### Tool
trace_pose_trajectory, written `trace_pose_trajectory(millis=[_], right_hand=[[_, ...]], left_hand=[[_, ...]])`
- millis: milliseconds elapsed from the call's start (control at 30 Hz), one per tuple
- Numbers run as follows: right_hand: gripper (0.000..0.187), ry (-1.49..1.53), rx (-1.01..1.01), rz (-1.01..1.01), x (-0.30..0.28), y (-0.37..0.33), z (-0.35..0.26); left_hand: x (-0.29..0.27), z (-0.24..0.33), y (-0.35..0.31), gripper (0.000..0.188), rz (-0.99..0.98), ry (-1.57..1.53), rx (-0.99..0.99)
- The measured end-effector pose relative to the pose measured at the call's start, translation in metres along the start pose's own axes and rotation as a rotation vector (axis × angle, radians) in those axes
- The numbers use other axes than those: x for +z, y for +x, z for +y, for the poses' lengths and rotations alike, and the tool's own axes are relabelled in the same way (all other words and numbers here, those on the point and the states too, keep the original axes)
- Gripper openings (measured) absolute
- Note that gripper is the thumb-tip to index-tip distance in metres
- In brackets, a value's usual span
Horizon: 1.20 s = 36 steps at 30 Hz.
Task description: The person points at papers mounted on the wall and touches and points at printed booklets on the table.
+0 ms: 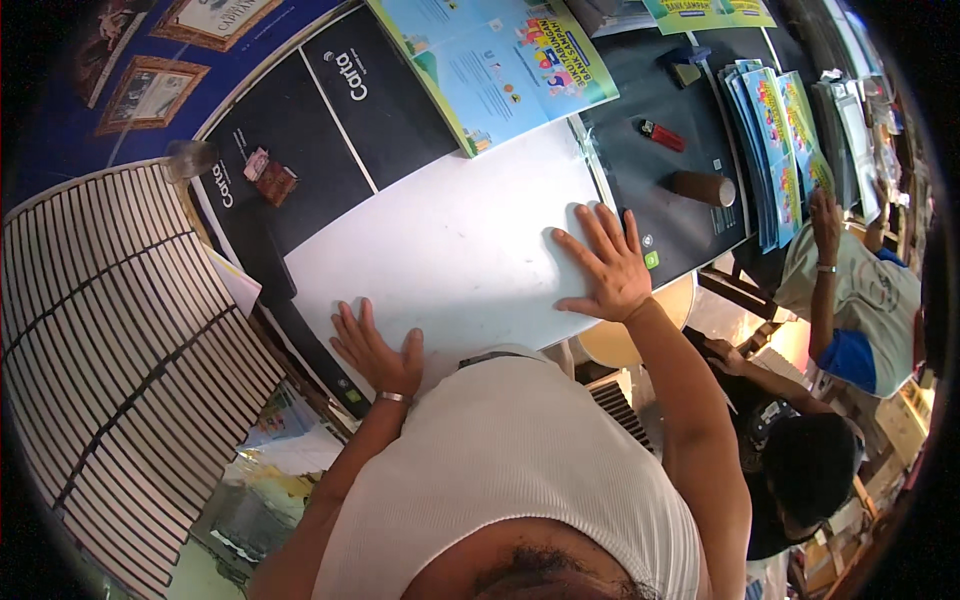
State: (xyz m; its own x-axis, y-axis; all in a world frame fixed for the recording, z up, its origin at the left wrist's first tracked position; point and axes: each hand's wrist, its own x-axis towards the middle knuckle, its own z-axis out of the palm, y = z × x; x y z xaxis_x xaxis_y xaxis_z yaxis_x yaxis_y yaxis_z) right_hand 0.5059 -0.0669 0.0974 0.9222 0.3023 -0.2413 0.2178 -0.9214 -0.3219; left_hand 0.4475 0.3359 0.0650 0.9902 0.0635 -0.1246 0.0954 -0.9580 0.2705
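Note:
Both my hands rest palm down on a white sheet (450, 240) spread over the dark tabletop. My left hand (383, 350) lies near the sheet's front left, fingers apart, a bracelet at the wrist. Farther right, my right hand (610, 265) is spread flat by the sheet's right edge. Neither hand holds anything. Beyond the sheet lies a stack of printed blue and yellow covers (500, 70), its lower corner over the sheet's far edge.
Right of the sheet are a red lighter (661, 136), a brown cylinder (703, 188) and piles of booklets (765, 150). On the left lie a small reddish packet (272, 180) and a glass (190, 158). Two people work at the right; one's hand (825, 218) touches the booklets.

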Motion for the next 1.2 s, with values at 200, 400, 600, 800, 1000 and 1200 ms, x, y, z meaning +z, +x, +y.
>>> trace_pose_trajectory(millis=[200, 400, 600, 800, 1000, 1200], right_hand=[[0.125, -0.02, -0.01, 0.032, 0.002, -0.001, -0.001], [0.122, -0.021, -0.003, 0.037, -0.003, -0.003, -0.003], [0.118, 0.006, -0.054, 0.079, -0.001, -0.004, -0.001], [0.116, 0.033, -0.058, 0.08, 0.0, -0.004, 0.003], [0.115, 0.072, -0.04, 0.054, -0.003, -0.006, 0.001], [0.114, 0.072, -0.056, 0.108, 0.004, -0.015, 0.005]], left_hand=[[-0.023, -0.006, 0.005, 0.099, -0.095, -0.144, 0.041], [-0.033, 0.039, 0.059, 0.103, -0.038, -0.27, 0.163], [-0.026, 0.146, 0.188, 0.117, 0.219, -0.302, 0.499], [-0.009, 0.171, 0.254, 0.132, 0.287, -0.143, 0.636], [-0.017, 0.17, 0.257, 0.133, 0.245, -0.077, 0.637], [-0.014, 0.178, 0.253, 0.134, 0.234, -0.021, 0.569]])
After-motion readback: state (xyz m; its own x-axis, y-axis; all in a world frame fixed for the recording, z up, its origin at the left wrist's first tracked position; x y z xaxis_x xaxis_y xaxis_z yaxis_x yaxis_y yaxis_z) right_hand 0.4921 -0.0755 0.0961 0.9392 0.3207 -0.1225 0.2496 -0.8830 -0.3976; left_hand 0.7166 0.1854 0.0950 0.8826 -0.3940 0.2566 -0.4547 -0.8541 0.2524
